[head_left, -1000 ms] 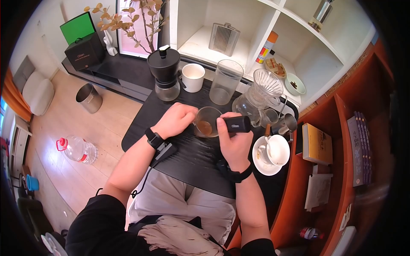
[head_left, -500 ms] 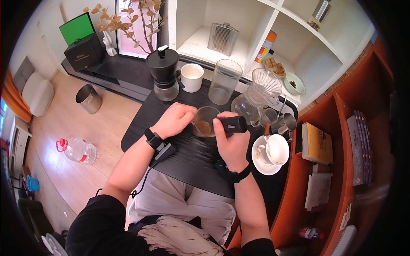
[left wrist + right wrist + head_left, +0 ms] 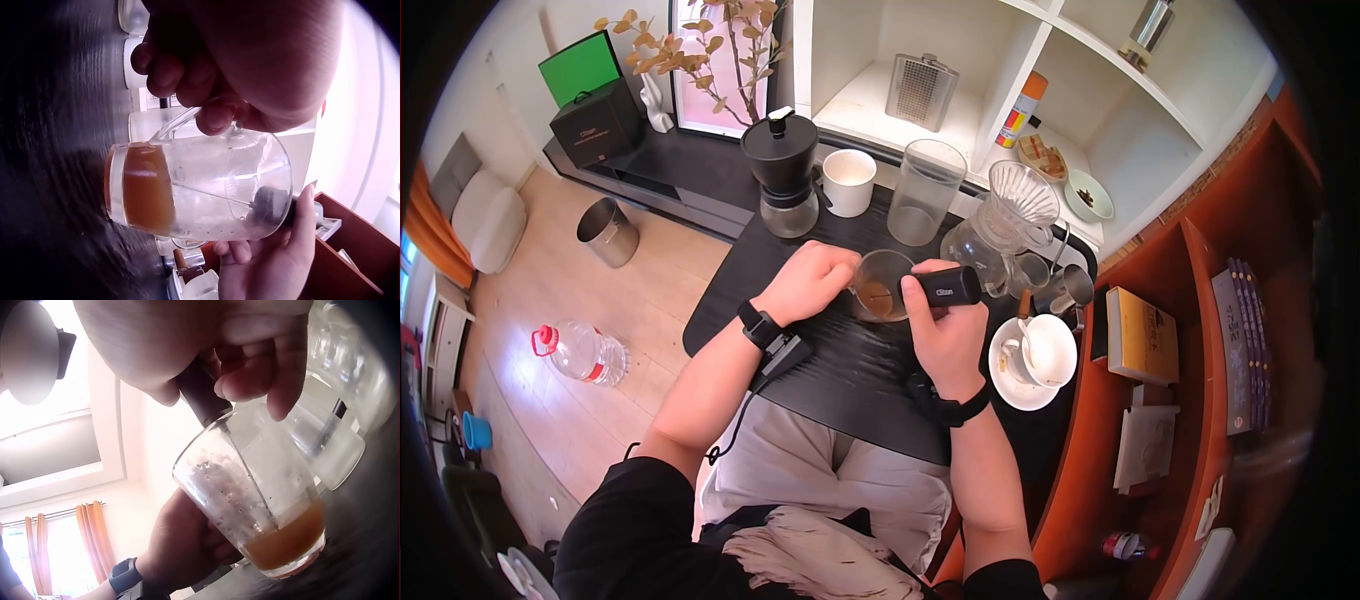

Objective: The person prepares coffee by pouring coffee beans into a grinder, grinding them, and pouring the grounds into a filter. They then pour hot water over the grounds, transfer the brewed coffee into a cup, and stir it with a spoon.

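My left hand (image 3: 808,282) grips the handle of a clear glass mug (image 3: 878,268) on the black table. Brown liquid (image 3: 149,190) fills the bottom part of the mug, and droplets cling to its inner wall. My right hand (image 3: 952,345) holds a black handheld milk frother (image 3: 952,287) at the mug's rim, fingers wrapped round its body. From the frother, a thin metal shaft (image 3: 250,472) slants down inside the mug into the liquid. The whisk end is hidden in the brown liquid. Some right fingertips lie against the glass near the rim.
Behind the mug stand a coffee grinder (image 3: 782,165), a white mug (image 3: 849,182), a tall glass (image 3: 926,190) and a glass dripper (image 3: 1022,200) on a carafe (image 3: 978,253). At right are a white cup (image 3: 1050,352) on a saucer (image 3: 1012,393) and a metal pitcher (image 3: 1068,290).
The frother's body has shifted very slightly left, staying in the mug. Both hands keep their grips, and the mug stays in place.
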`<state>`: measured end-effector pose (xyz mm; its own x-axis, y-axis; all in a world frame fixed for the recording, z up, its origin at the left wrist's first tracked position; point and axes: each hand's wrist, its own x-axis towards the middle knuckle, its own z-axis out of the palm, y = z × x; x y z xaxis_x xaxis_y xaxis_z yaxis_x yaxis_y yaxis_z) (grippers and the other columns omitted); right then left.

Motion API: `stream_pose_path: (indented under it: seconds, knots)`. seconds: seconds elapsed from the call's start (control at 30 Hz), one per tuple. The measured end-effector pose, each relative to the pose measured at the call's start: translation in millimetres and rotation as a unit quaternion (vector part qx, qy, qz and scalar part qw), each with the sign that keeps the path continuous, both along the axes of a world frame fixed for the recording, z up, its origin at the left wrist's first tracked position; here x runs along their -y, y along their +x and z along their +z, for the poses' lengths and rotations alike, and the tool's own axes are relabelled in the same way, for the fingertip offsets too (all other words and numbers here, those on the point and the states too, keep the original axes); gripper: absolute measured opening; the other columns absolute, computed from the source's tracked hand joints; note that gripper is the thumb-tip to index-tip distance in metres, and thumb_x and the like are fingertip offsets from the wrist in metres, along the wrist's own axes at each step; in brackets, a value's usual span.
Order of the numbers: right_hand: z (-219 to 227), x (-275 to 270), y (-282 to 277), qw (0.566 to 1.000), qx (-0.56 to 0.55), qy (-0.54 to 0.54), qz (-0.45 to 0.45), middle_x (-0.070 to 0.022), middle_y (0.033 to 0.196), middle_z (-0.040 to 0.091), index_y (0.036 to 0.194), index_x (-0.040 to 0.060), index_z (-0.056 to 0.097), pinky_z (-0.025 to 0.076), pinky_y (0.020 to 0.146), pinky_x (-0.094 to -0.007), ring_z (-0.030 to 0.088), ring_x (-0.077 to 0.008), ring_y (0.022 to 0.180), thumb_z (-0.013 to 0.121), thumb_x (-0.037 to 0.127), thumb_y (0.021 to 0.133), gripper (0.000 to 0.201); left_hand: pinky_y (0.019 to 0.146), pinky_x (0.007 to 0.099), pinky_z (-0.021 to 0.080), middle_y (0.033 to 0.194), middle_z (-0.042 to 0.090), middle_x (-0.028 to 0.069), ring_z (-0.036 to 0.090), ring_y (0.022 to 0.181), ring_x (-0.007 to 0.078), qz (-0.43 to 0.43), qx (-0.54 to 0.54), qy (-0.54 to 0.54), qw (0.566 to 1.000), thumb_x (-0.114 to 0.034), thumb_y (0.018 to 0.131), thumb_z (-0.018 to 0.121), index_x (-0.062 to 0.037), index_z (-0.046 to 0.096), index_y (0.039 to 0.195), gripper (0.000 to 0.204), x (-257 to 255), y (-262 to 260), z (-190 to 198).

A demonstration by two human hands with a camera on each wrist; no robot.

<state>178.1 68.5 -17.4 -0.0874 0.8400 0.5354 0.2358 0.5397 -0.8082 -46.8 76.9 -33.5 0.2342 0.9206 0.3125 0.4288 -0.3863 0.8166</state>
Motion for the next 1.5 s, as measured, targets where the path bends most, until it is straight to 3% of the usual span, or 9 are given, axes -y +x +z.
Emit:
stream_pose_path:
  seconds: [0.37, 0.5, 0.57, 0.7, 0.77, 1.1, 1.23, 1.3, 1.5]
  knots:
    - [-1.0, -0.8, 3.3, 0.999, 0.029, -0.001, -0.043, -0.0014, 0.069, 0.067, 0.101, 0.0052, 0.074, 0.046, 0.055, -0.0249, 0.058, -0.0088, 0.054, 0.081, 0.028, 0.097, 0.024, 0.061, 0.0384, 0.043, 0.064, 0.050, 0.0113, 0.048, 0.059, 0.0234, -0.002, -0.005, 0.002, 1.000, -0.017, 0.096, 0.044, 0.0028, 0.055, 0.075, 0.031, -1.1, -1.3, -2.4]
    - [-0.6, -0.5, 2.9, 1.000, -0.020, -0.002, 0.011, -0.0012, 0.071, 0.067, 0.104, 0.0038, 0.075, 0.046, 0.055, -0.0245, 0.056, -0.0066, 0.056, 0.081, 0.025, 0.097, 0.023, 0.061, 0.0384, 0.043, 0.064, 0.050, 0.0112, 0.048, 0.059, 0.0232, -0.003, 0.000, -0.005, 1.000, -0.017, 0.097, 0.044, 0.0027, 0.054, 0.075, 0.031, 0.1, -0.7, 0.2]
    - [-1.4, -0.3, 4.5, 0.998, 0.037, 0.000, -0.045, -0.0009, 0.069, 0.067, 0.103, 0.0037, 0.075, 0.045, 0.055, -0.0242, 0.056, -0.0059, 0.055, 0.081, 0.025, 0.097, 0.023, 0.064, 0.0433, 0.047, 0.067, 0.058, 0.0197, 0.058, 0.062, 0.0353, 0.005, -0.006, -0.011, 1.000, -0.017, 0.094, 0.049, 0.0028, 0.059, 0.077, 0.027, 0.3, -1.5, 2.8]
    - [5.3, -0.3, -0.1, 0.999, -0.024, -0.008, -0.032, -0.0003, 0.064, 0.064, 0.098, 0.0043, 0.076, 0.044, 0.053, -0.0247, 0.055, -0.0069, 0.052, 0.080, 0.027, 0.097, 0.023, 0.065, 0.0431, 0.048, 0.067, 0.059, 0.0194, 0.059, 0.063, 0.0355, 0.003, -0.004, -0.012, 1.000, -0.017, 0.094, 0.049, 0.0028, 0.059, 0.077, 0.028, -0.1, -1.0, 1.3]
    - [2.4, -0.7, 2.0, 1.000, -0.006, -0.015, -0.002, -0.0001, 0.063, 0.063, 0.096, 0.0048, 0.076, 0.043, 0.052, -0.0250, 0.055, -0.0077, 0.051, 0.080, 0.028, 0.097, 0.023, 0.061, 0.0384, 0.043, 0.063, 0.050, 0.0113, 0.048, 0.059, 0.0232, 0.001, 0.003, -0.003, 1.000, -0.017, 0.097, 0.044, 0.0030, 0.053, 0.075, 0.031, 0.0, -0.4, -0.8]
    - [-0.6, -0.7, 4.9, 0.996, 0.061, 0.024, -0.057, -0.0004, 0.063, 0.062, 0.097, 0.0065, 0.074, 0.044, 0.051, -0.0268, 0.054, -0.0087, 0.051, 0.082, 0.030, 0.095, 0.024, 0.061, 0.0384, 0.043, 0.063, 0.050, 0.0113, 0.048, 0.059, 0.0233, 0.003, 0.008, -0.002, 1.000, -0.016, 0.096, 0.044, 0.0029, 0.054, 0.075, 0.030, -0.3, -0.5, -0.9]
    - [4.9, 4.3, -1.1, 0.999, 0.017, 0.046, -0.011, -0.0002, 0.062, 0.060, 0.094, 0.0071, 0.072, 0.044, 0.051, -0.0279, 0.054, -0.0110, 0.050, 0.083, 0.031, 0.094, 0.026, 0.061, 0.0385, 0.042, 0.063, 0.049, 0.0111, 0.047, 0.059, 0.0233, 0.000, 0.010, -0.003, 1.000, -0.016, 0.096, 0.045, 0.0026, 0.053, 0.075, 0.029, -0.1, -0.6, -0.4]
    - [5.2, 6.9, 1.8, 0.992, 0.105, 0.061, -0.021, -0.0001, 0.061, 0.058, 0.090, 0.0084, 0.070, 0.044, 0.050, -0.0292, 0.055, -0.0143, 0.049, 0.084, 0.032, 0.092, 0.027, 0.062, 0.0386, 0.042, 0.063, 0.049, 0.0110, 0.047, 0.059, 0.0233, -0.001, 0.012, -0.001, 1.000, -0.016, 0.096, 0.045, 0.0025, 0.052, 0.075, 0.029, -0.2, -0.4, -0.4]
    - [2.0, 3.8, -4.2, 0.992, 0.049, 0.119, -0.012, 0.0001, 0.063, 0.060, 0.089, 0.0103, 0.070, 0.045, 0.050, -0.0298, 0.057, -0.0171, 0.049, 0.084, 0.031, 0.091, 0.026, 0.062, 0.0386, 0.043, 0.064, 0.050, 0.0112, 0.047, 0.059, 0.0233, 0.001, 0.004, -0.003, 1.000, -0.017, 0.095, 0.045, 0.0026, 0.053, 0.075, 0.030, -0.7, -0.5, -1.1]
